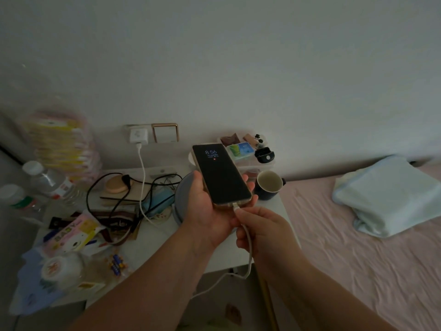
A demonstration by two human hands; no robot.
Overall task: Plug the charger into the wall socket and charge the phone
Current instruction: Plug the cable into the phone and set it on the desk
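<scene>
My left hand (205, 206) holds a black phone (220, 173) from below, screen up; the display shows 8:56. My right hand (260, 231) pinches the end of a white charging cable (248, 244), whose plug sits in the port on the phone's near edge. The cable loops down past the table's front edge and runs back up to a white charger (139, 135), which is plugged into the wall socket (133, 127) above the bedside table.
The white bedside table (157, 237) is crowded with black cables, water bottles (47, 180), a tissue pack, a dark mug (269, 185) and a box holding an earbud case (264, 155). To the right lies a pink bed (358, 247) with a pale blue pillow (391, 194).
</scene>
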